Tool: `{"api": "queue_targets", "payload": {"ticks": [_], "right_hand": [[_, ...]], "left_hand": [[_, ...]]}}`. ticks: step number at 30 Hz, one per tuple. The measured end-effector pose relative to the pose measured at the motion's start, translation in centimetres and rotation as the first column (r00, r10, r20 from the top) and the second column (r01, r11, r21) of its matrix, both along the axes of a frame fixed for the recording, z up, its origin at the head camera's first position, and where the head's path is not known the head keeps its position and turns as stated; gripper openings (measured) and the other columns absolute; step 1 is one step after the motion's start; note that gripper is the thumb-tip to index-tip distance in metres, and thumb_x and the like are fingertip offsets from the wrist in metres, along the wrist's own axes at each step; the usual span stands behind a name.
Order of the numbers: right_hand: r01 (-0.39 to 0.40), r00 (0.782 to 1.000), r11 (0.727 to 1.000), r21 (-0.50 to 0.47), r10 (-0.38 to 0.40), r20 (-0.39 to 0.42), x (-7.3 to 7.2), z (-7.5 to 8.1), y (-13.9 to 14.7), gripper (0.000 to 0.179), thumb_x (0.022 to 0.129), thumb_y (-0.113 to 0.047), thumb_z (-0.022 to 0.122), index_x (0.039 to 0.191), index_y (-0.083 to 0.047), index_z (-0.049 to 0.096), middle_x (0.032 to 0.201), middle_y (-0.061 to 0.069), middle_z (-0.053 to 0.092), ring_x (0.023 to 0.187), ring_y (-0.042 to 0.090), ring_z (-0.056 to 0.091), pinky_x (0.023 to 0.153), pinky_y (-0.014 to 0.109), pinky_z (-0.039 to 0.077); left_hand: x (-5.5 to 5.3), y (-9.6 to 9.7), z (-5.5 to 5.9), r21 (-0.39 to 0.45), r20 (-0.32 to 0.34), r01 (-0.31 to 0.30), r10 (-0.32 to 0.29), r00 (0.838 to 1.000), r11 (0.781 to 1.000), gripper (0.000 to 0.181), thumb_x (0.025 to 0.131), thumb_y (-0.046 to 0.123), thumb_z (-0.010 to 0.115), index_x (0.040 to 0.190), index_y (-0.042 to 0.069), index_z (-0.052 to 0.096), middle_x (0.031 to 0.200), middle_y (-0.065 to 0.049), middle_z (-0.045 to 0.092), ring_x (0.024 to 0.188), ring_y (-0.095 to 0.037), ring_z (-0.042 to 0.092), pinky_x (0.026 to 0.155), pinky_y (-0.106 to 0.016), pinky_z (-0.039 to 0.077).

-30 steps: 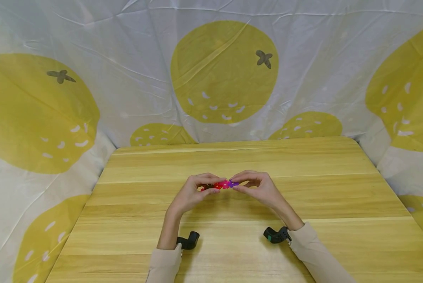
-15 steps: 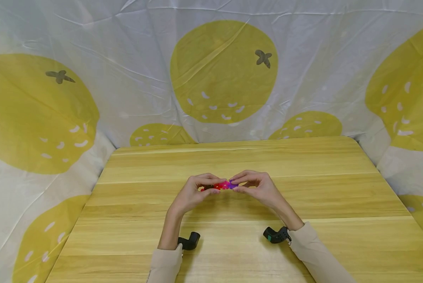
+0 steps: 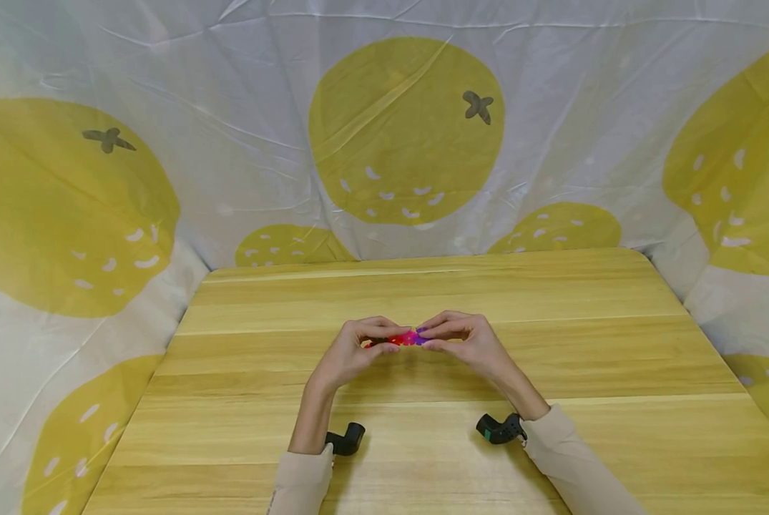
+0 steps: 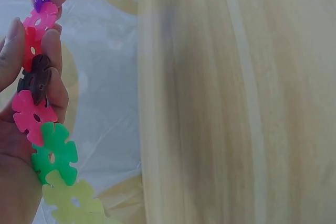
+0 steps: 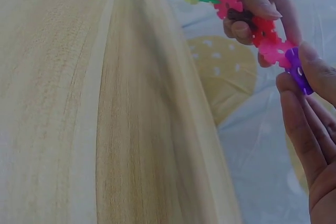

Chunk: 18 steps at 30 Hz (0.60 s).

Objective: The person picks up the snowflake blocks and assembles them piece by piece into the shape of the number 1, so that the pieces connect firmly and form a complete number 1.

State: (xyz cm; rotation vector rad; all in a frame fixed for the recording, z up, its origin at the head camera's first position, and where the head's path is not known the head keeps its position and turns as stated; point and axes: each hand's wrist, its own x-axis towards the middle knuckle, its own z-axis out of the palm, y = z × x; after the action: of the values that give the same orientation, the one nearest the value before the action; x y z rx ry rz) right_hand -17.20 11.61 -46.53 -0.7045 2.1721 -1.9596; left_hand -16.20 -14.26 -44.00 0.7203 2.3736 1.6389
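A chain of flower-shaped interlocking plastic discs is held between both hands over the table. My left hand [image 3: 352,350] grips it between thumb and fingers around the dark disc [image 4: 35,80] and the red disc [image 4: 30,51]. Below that grip, in the left wrist view, trail a deep pink disc [image 4: 32,116], a green disc [image 4: 62,153] and a pale yellow disc [image 4: 73,205]. With thumb and fingertips, my right hand [image 3: 471,340] pinches the purple disc [image 5: 299,72] at the other end. Its edge meets the bright pink disc [image 5: 274,52], standing crosswise to it.
Underneath lies a wooden table [image 3: 410,286] with rounded far corners. A white cloth [image 3: 242,129] printed with yellow fruit hangs behind and at both sides. Black wrist-worn devices [image 3: 500,429] stick out inward from the sleeves.
My right fingers have shifted very slightly left, covering more of the purple disc at the pink one. The left hand keeps its grip almost unmoved.
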Motion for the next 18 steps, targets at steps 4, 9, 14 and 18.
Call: {"api": "queue_targets", "payload": {"ticks": [4,9,14,18], "right_hand": [[0.008,1.000,1.000,0.011,-0.008,-0.008,-0.02,-0.12,-0.05,0.016,0.089,-0.012,0.081,0.104,-0.010,0.083,0.116,0.011,0.074,0.106,0.019,0.069,0.083,0.028,0.061],[0.025,0.999,1.000,0.013,-0.025,-0.041,-0.09,-0.10,0.02,0.015,0.090,-0.012,0.081,0.105,-0.011,0.082,0.118,0.011,0.074,0.107,0.016,0.070,0.083,0.030,0.062],[0.030,0.999,0.999,0.014,-0.029,-0.039,-0.22,-0.07,0.07,0.028,0.091,-0.012,0.080,0.119,-0.010,0.078,0.126,0.013,0.073,0.107,0.019,0.072,0.083,0.032,0.063],[0.067,0.998,0.997,0.025,-0.067,-0.005,-0.23,0.11,0.10,0.042,0.092,-0.015,0.080,0.132,-0.012,0.071,0.132,0.011,0.071,0.109,0.025,0.073,0.084,0.030,0.063]], "left_hand": [[0.00,0.18,-0.08,0.003,0.004,-0.005,0.005,1.000,1.000,0.030,0.094,0.003,0.073,0.122,0.012,0.078,0.113,-0.007,0.075,0.097,-0.018,0.064,0.078,-0.036,0.059],[-0.01,0.44,0.06,-0.003,-0.016,-0.006,0.006,1.000,1.000,0.033,0.093,0.004,0.075,0.124,0.014,0.077,0.115,-0.006,0.076,0.094,-0.016,0.063,0.076,-0.030,0.056],[0.13,0.25,0.49,-0.013,-0.009,-0.036,0.036,0.999,0.999,0.033,0.095,0.009,0.074,0.127,0.016,0.076,0.119,-0.004,0.075,0.093,-0.019,0.063,0.075,-0.027,0.055],[0.02,0.12,0.50,0.013,0.028,-0.034,0.034,0.999,0.999,0.036,0.098,0.011,0.071,0.133,0.014,0.072,0.126,-0.008,0.072,0.098,-0.028,0.067,0.073,-0.021,0.052]]}}
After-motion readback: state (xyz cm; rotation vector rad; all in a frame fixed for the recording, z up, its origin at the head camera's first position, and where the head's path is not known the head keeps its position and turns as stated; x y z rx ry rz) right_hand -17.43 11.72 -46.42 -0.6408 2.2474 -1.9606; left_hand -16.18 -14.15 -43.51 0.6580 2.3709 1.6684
